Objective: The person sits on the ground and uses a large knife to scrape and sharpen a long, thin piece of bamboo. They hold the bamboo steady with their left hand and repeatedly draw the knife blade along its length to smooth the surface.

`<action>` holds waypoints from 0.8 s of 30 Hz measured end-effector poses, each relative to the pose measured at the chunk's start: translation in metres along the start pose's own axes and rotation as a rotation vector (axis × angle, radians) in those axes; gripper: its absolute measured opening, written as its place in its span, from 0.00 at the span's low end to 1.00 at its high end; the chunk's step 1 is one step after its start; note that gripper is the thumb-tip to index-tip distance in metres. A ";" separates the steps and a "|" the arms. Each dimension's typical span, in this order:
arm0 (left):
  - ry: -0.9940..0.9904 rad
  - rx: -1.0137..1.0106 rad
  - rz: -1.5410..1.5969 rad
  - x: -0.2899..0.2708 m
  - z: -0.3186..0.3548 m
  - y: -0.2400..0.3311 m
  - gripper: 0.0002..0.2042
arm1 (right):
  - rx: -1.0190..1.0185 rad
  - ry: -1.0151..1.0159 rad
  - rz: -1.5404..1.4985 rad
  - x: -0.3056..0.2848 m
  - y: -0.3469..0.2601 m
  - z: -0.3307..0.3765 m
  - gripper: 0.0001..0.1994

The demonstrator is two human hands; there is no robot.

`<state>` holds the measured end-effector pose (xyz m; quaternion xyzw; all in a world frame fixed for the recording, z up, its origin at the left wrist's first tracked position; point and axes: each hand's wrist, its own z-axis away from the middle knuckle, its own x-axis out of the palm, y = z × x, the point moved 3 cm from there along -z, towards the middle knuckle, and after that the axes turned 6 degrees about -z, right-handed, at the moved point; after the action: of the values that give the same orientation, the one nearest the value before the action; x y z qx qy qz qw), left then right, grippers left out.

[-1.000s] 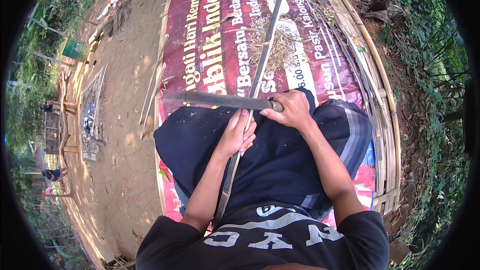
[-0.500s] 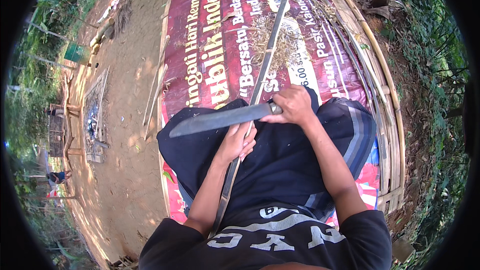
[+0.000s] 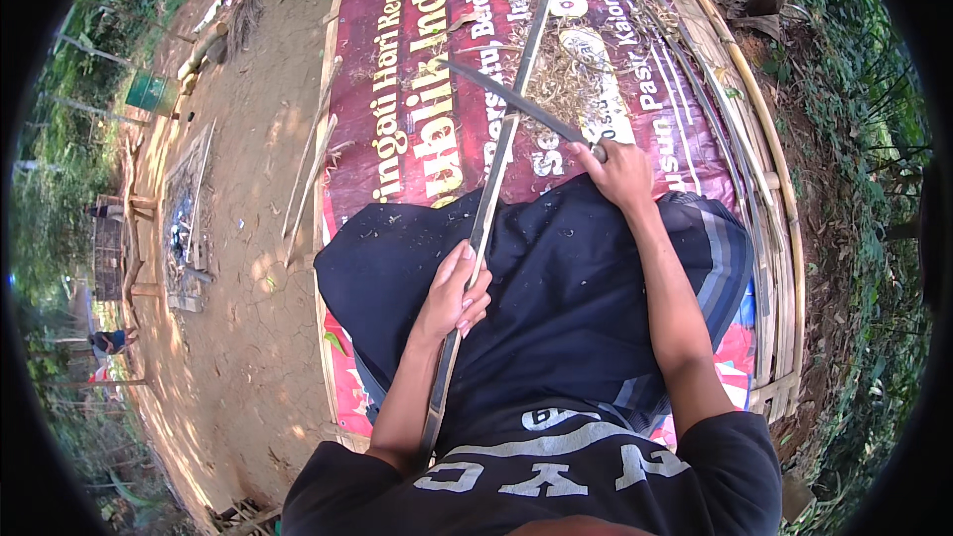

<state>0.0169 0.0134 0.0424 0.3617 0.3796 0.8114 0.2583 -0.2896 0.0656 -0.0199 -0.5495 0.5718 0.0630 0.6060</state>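
Observation:
A long, narrow bamboo strip (image 3: 493,180), dark on one face and pale along its edge, runs from beside my left arm up across my lap and out over the banner. My left hand (image 3: 456,295) is wrapped round it at lap height. My right hand (image 3: 617,172) grips the handle of a machete (image 3: 529,107), farther out and to the right. The long grey blade points up and left and crosses the strip at its upper part, edge toward it. Curly bamboo shavings (image 3: 566,74) lie on the banner to the right of the strip.
Under me a maroon printed banner (image 3: 387,89) covers a bamboo platform with a pole rim (image 3: 779,179). Loose bamboo strips (image 3: 710,109) lie along its right side, others (image 3: 316,174) at its left edge. Bare earth (image 3: 253,238) borders the left, plants the right.
The machete has swung away from my lap, out along the strip, its blade now narrow and angled up-left. My right hand moved forward; my left hand and the strip came slightly nearer.

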 end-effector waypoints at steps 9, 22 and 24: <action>0.031 0.035 -0.090 0.004 -0.022 0.004 0.17 | -0.577 -0.037 -0.074 0.002 -0.057 0.032 0.31; -0.085 0.159 0.004 0.001 -0.034 0.013 0.11 | -0.334 0.025 -0.166 0.001 -0.052 0.046 0.30; -0.030 0.128 -0.132 0.003 -0.036 0.015 0.10 | -0.375 -0.094 -0.173 0.008 -0.065 0.060 0.31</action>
<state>-0.0152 -0.0084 0.0400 0.3639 0.4496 0.7612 0.2933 -0.2031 0.0801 -0.0027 -0.6961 0.4717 0.1414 0.5224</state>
